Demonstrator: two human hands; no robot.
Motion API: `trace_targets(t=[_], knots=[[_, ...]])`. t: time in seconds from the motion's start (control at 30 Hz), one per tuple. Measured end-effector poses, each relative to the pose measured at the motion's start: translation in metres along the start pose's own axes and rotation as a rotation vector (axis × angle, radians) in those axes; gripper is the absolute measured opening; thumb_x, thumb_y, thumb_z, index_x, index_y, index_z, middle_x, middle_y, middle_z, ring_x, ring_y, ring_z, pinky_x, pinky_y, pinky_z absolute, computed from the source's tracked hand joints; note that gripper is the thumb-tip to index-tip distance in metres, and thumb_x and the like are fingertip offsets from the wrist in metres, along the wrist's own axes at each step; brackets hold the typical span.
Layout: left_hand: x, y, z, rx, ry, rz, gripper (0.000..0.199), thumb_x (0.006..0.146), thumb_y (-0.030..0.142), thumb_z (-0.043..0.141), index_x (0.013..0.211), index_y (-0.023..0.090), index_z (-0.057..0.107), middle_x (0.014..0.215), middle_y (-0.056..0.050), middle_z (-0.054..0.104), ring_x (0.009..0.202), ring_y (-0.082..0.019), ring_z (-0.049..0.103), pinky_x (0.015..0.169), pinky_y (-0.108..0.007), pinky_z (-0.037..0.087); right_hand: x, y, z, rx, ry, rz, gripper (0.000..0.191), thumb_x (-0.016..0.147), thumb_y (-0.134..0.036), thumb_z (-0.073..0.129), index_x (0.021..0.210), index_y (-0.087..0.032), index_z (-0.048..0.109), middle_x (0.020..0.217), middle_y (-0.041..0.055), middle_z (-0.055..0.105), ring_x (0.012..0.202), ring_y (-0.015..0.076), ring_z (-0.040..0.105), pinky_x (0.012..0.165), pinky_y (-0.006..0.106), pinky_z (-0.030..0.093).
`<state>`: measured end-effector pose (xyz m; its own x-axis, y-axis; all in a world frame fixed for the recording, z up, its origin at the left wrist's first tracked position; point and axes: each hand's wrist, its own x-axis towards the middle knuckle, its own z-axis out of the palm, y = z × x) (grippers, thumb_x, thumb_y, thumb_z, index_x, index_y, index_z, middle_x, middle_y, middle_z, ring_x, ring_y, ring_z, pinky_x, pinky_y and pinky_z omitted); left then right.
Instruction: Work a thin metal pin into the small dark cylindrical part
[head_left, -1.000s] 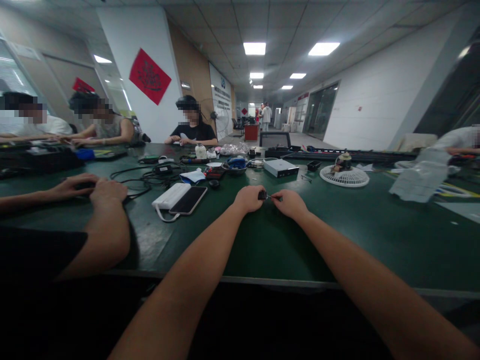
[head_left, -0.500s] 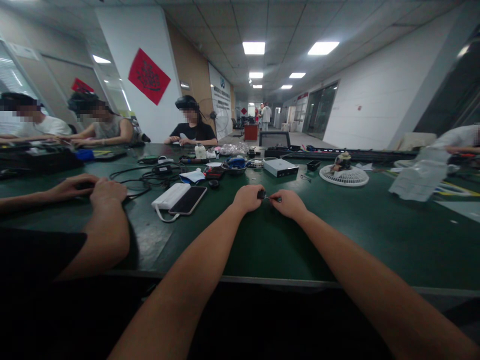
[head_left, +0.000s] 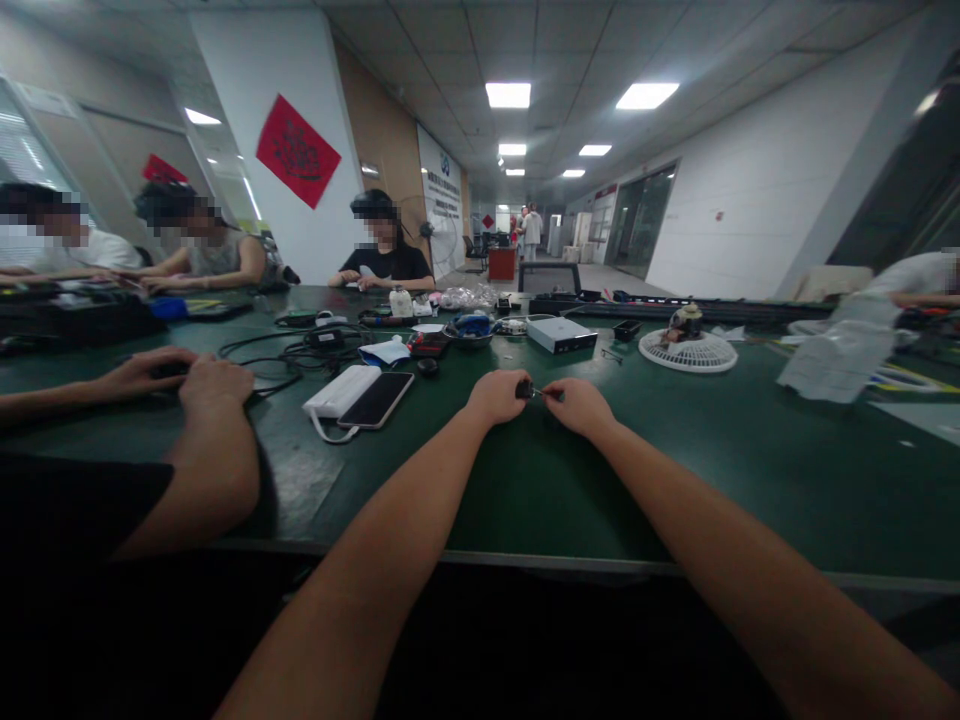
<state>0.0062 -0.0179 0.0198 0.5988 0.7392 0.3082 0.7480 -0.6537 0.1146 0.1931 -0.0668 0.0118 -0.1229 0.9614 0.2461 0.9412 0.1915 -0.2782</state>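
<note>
Just above the green table, my left hand (head_left: 498, 397) is closed around a small dark object (head_left: 523, 390) whose kind I cannot make out. My right hand (head_left: 583, 406) faces it, fingers pinched on a thin tool with a metal shaft (head_left: 537, 392). The shaft points left at the dark object and its tip meets it or comes very close; which of the two I cannot tell. The fingers cover most of both things.
To the left lie a phone (head_left: 377, 400), a white power bank (head_left: 343, 392) and black cables (head_left: 289, 350). Beyond my hands are a silver disc drive (head_left: 561, 335) and a white fan grille (head_left: 688, 354). A co-worker's hands (head_left: 214, 385) rest at far left.
My hands stay almost in place. The right fingers and the tool have shifted very slightly, and the dark object has turned a little.
</note>
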Motion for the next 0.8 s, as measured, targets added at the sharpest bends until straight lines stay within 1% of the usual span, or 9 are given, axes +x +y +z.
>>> trace_targets(t=[0.8], knots=[[0.0013, -0.0026, 0.0021, -0.006, -0.015, 0.014, 0.033, 0.097, 0.035, 0.061, 0.125, 0.017, 0.061, 0.122, -0.010, 0.064, 0.108, -0.024, 0.064, 0.094, -0.046, 0.055, 0.0017, 0.0024, 0.0002, 0.012, -0.032, 0.001, 0.028, 0.099, -0.036, 0.059, 0.120, -0.018, 0.064, 0.120, 0.0086, 0.066, 0.101, 0.0216, 0.066, 0.089, 0.043, 0.056]])
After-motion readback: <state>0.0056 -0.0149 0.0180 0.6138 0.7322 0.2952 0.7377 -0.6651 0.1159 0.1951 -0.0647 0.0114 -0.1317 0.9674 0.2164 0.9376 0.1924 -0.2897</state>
